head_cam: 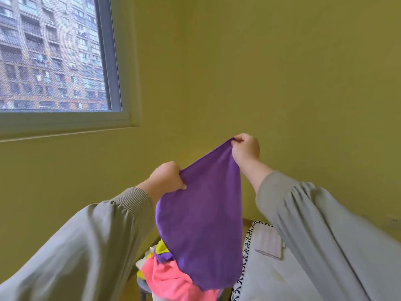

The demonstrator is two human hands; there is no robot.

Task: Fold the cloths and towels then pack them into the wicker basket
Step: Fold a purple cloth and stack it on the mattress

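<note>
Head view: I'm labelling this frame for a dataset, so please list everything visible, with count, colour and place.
purple cloth: one, purple, held up at centre, hanging down
pile: one, pink, yellow, white and purple cloths, bottom centre, behind the purple cloth's lower end
sheet: one, pale grey with a black-patterned edge, bottom right
pale patch: one, whitish, on the sheet; cannot tell what it is
window: one, grey frame, upper left, a brown building outside
wall: yellow-green, behind everything
sleeves: two, grey, lower left and lower right
left hand: one, grip on the cloth's left edge
right hand: one, higher, grip on the cloth's top corner
</note>
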